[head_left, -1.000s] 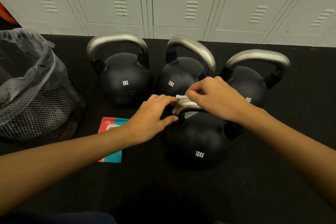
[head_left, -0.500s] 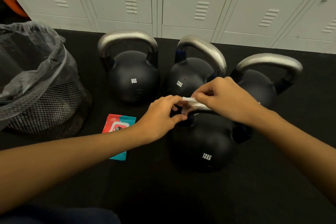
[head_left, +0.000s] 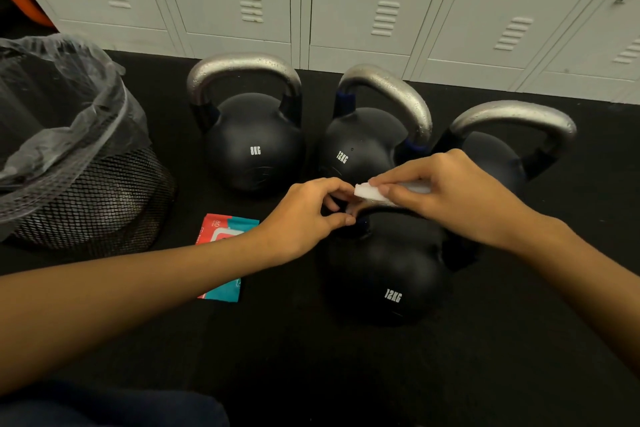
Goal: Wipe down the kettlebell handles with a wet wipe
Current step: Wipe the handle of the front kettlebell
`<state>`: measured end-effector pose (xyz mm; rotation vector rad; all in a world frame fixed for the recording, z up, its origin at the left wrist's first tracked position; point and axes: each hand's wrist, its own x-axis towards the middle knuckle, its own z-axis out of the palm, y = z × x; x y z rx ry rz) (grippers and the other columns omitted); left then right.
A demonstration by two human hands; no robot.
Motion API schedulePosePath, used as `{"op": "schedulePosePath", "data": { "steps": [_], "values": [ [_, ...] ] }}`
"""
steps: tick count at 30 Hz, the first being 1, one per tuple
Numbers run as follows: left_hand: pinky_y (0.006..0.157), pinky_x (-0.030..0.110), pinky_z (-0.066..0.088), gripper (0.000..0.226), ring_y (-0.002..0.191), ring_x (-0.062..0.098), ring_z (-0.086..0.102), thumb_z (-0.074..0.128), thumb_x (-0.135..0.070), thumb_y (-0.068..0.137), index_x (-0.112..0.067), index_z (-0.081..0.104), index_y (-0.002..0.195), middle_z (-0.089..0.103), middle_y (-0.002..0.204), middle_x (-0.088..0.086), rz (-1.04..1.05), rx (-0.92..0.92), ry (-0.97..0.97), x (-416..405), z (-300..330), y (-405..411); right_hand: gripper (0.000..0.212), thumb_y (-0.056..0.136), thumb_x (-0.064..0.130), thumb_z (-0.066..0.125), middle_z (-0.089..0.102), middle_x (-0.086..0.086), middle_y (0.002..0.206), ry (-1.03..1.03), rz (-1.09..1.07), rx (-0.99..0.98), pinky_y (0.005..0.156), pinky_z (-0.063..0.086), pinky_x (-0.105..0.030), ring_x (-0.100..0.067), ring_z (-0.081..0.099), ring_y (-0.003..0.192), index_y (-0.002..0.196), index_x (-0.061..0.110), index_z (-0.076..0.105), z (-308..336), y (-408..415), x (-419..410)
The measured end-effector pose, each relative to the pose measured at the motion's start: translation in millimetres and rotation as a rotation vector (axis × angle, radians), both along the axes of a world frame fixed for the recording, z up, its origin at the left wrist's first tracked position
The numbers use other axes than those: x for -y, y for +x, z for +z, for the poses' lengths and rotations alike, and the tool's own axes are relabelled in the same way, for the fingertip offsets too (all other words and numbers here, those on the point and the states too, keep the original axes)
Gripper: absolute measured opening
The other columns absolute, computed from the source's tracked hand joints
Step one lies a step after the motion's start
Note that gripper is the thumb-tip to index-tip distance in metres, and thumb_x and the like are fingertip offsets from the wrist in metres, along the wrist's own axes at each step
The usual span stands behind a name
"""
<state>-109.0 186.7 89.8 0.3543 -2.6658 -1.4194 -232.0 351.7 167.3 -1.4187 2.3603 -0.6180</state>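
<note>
Now wet wipe (head_left: pixel 372 193) between hands, right hand (head_left: pixel 450 196) pinching

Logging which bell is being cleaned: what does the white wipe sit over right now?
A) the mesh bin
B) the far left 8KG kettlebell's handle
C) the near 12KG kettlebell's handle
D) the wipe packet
C: the right hand pinches the white wipe directly above the near 12KG kettlebell.

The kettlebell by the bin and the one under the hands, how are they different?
1. The kettlebell by the bin reads 8KG; the near kettlebell reads 12KG.
2. The 8KG one's handle is bare and untouched; the near one's handle is covered by the right hand with the white wipe, and the left hand is at its end.

Both are black and upright on the floor.
</note>
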Motion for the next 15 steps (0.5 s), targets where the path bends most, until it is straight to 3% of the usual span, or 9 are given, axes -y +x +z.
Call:
{"op": "schedulePosePath", "data": {
  "steps": [3,6,9,13,15],
  "values": [
    [0.078,0.004,0.043,0.040,0.089,0.002,0.061,0.073,-0.012,0.081,-0.024,0.062,0.118,0.063,0.104,-0.014,-0.002,0.000,0.007,0.0,1.5,-0.2,0.022,0.097,0.033,0.056,0.075,0.007,0.098,0.021,-0.054,0.012,0.083,0.046,-0.021,-0.007,0.066,0.094,0.110,0.030,0.074,-0.9,-0.7,-2.6],
    [0.080,0.007,0.045,0.040,0.088,0.000,0.061,0.072,-0.012,0.082,-0.024,0.062,0.119,0.062,0.103,-0.015,-0.011,0.008,0.018,0.4,2.9,-0.3,0.033,0.098,0.037,0.048,0.072,-0.012,0.092,0.062,-0.030,-0.077,0.079,0.049,-0.037,-0.026,0.066,0.088,0.102,0.016,0.072,-8.7,0.9,2.1],
    [0.080,0.010,0.044,0.039,0.093,0.000,0.059,0.071,-0.013,0.083,-0.028,0.060,0.118,0.061,0.102,-0.018,-0.039,0.038,0.021,3.2,3.5,0.0,0.034,0.096,0.039,0.043,0.072,0.001,0.104,0.043,0.084,-0.151,0.082,0.054,-0.043,-0.020,0.067,0.095,0.111,0.026,0.070,-10.2,10.7,6.3],
    [0.081,0.012,0.043,0.046,0.101,0.001,0.055,0.065,-0.007,0.086,-0.029,0.055,0.125,0.057,0.106,-0.020,-0.055,0.068,0.019,7.5,3.6,1.4,0.034,0.098,0.029,0.052,0.063,0.008,0.130,0.025,0.142,-0.205,0.092,0.053,-0.041,-0.013,0.060,0.117,0.130,0.026,0.063,-12.2,13.0,-0.2],
    [0.085,0.012,0.045,0.048,0.105,0.002,0.053,0.056,0.000,0.090,-0.026,0.052,0.130,0.055,0.116,-0.014,-0.007,0.029,0.009,6.5,4.3,2.0,0.037,0.098,0.029,0.053,0.057,0.009,0.138,0.009,0.140,-0.178,0.103,0.048,-0.034,-0.006,0.052,0.127,0.134,0.028,0.059,-14.0,11.1,-6.4]
  ]
}}
